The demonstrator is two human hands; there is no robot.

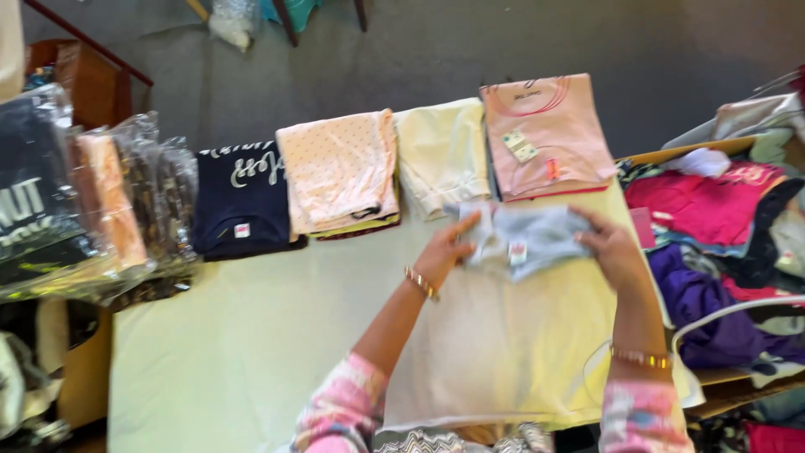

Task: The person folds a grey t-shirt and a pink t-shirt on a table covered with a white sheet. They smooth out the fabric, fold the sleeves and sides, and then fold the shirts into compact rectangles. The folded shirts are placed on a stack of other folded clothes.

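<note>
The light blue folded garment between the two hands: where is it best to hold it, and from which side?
Probably at its two short ends, coming in from left and right. The light blue garment lies folded in a wide band across the pale yellow cloth, and the left hand and right hand already pinch those ends, so the fold stays flat.

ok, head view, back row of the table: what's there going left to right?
Plastic-bagged clothes stack → folded navy top → pink dotted garment → cream folded garment → pink shirt with tag → loose pile of mixed clothes.
</note>
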